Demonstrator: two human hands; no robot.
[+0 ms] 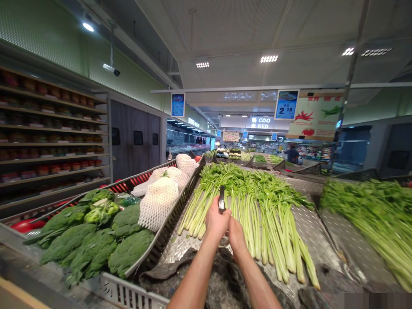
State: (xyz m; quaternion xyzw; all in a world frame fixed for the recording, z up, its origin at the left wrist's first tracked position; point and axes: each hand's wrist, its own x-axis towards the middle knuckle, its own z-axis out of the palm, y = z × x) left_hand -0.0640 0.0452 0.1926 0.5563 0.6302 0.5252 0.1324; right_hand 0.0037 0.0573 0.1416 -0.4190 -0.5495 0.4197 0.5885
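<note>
Okay, broccoli and foam-netted produce share the left crate. Left hand has its fingers curled round a dark object, maybe a tool; too unclear to name. Right hand presses against it, finger opening hidden, can't tell. Celery lies beyond and right of those 2, on textured metal.

Ceiling lamps and one spotlight, glowing white; the hall moderately bright, ceiling dimmer. Wide-angle bending at the edges; far signs soft; lower right corner pixelated.
</note>
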